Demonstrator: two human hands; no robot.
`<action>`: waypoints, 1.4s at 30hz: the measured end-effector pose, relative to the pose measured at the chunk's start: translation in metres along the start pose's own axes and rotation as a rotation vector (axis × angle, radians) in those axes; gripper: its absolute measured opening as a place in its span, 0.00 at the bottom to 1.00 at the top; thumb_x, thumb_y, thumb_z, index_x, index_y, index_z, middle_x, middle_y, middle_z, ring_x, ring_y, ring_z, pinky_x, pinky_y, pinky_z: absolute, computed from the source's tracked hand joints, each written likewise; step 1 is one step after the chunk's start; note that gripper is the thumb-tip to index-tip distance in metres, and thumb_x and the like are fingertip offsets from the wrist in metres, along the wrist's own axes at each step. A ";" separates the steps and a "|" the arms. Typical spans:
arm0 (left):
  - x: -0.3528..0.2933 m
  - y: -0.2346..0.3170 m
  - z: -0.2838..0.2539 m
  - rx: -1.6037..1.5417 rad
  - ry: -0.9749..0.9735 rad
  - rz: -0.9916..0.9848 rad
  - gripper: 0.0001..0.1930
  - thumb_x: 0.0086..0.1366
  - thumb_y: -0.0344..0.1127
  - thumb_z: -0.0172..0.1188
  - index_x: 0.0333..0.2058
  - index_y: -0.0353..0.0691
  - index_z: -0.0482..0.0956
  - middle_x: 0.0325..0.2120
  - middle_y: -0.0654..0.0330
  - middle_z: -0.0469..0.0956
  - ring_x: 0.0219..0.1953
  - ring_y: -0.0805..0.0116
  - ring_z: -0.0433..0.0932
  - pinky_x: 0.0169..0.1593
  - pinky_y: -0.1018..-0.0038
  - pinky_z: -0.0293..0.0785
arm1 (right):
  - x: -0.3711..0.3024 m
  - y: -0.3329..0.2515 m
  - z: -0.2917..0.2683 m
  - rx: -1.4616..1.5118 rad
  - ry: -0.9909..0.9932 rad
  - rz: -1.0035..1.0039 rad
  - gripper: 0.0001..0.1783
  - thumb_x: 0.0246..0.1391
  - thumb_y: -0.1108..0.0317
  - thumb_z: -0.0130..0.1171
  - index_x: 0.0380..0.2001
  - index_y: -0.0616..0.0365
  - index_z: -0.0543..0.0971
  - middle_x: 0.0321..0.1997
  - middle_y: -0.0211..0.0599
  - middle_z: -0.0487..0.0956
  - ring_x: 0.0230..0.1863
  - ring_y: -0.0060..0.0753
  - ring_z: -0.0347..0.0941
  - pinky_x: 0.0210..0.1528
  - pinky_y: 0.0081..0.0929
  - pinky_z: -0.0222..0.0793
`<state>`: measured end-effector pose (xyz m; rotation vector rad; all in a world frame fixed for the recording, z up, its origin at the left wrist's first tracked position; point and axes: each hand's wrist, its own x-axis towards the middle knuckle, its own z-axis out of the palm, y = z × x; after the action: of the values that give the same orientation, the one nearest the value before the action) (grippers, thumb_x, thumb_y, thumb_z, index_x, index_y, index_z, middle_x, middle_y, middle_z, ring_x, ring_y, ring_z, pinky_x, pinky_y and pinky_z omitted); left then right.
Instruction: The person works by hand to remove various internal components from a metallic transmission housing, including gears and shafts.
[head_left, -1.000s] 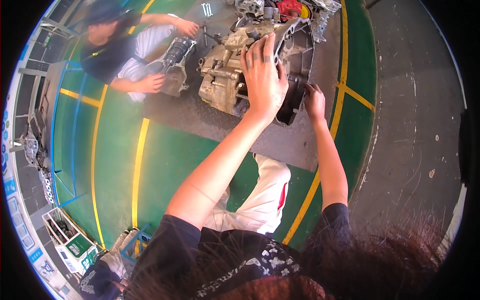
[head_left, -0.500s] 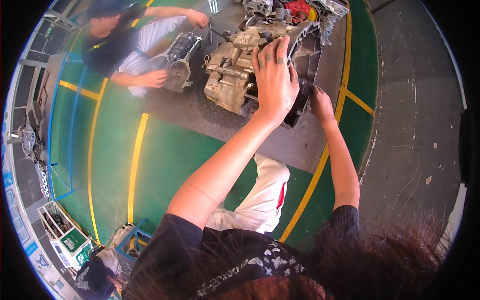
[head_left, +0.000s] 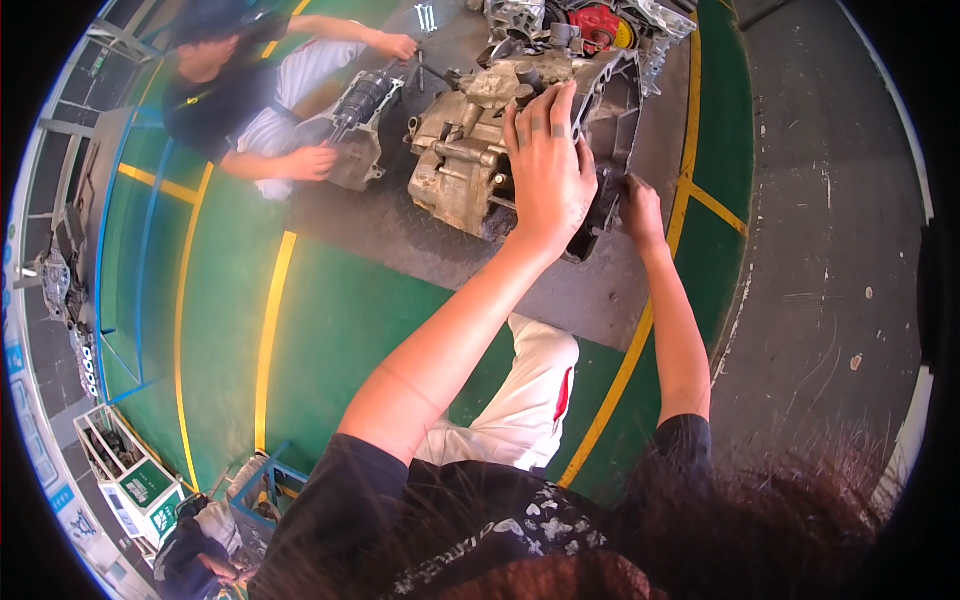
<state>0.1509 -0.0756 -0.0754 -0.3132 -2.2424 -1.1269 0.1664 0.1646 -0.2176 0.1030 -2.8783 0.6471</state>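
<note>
A large, dirty metal gearbox housing (head_left: 460, 165) rests on the grey floor mat in front of me. My left hand (head_left: 550, 170) lies over its right part, fingers stretched out and bent slightly over the top edge. At the lower right of the housing is my right hand (head_left: 642, 210), its fingers curled in against the dark open rim (head_left: 622, 135). Whatever those fingertips grip is hidden. Between my two hands, the inside of the rim lies in shadow.
Across from me a person (head_left: 225, 95) squats with hands by a gear shaft (head_left: 365, 98) on a cast metal cover (head_left: 358, 165). Wrenches (head_left: 427, 18) lie beyond. More gearbox parts, one red (head_left: 597, 25), sit behind the housing. Yellow lines (head_left: 274, 340) cross the green floor.
My hands stay at the housing; the right has shifted down slightly. Across from me, the person's far hand has moved slightly. At the lower left, another person has changed posture.
</note>
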 end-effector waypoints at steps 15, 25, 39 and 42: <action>0.000 0.000 -0.001 -0.038 0.007 -0.015 0.31 0.60 0.26 0.59 0.63 0.39 0.63 0.56 0.49 0.72 0.59 0.49 0.69 0.69 0.48 0.53 | 0.001 -0.012 0.005 -0.027 0.298 0.061 0.07 0.60 0.69 0.56 0.36 0.62 0.77 0.34 0.58 0.81 0.38 0.65 0.78 0.42 0.54 0.73; 0.001 0.001 -0.005 -0.039 0.013 -0.029 0.34 0.59 0.25 0.60 0.64 0.40 0.61 0.57 0.50 0.71 0.60 0.50 0.69 0.70 0.48 0.52 | 0.003 -0.023 0.020 -0.124 0.267 0.139 0.06 0.60 0.70 0.54 0.33 0.60 0.78 0.33 0.54 0.82 0.37 0.62 0.79 0.39 0.54 0.75; 0.002 0.002 -0.007 -0.066 -0.004 -0.051 0.32 0.59 0.26 0.60 0.63 0.40 0.63 0.57 0.51 0.71 0.60 0.50 0.69 0.70 0.48 0.52 | -0.016 -0.027 0.011 -0.060 0.164 0.095 0.06 0.56 0.69 0.58 0.33 0.62 0.78 0.33 0.56 0.81 0.40 0.62 0.78 0.41 0.54 0.74; 0.002 0.002 -0.006 -0.070 -0.002 -0.051 0.32 0.59 0.26 0.60 0.63 0.41 0.64 0.57 0.51 0.71 0.60 0.50 0.69 0.70 0.48 0.52 | -0.030 -0.028 0.012 -0.123 0.004 0.199 0.09 0.55 0.67 0.62 0.33 0.62 0.79 0.34 0.54 0.82 0.40 0.59 0.79 0.42 0.52 0.74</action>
<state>0.1527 -0.0795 -0.0701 -0.2868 -2.2274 -1.2336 0.1965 0.1347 -0.2227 -0.2046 -2.9399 0.4996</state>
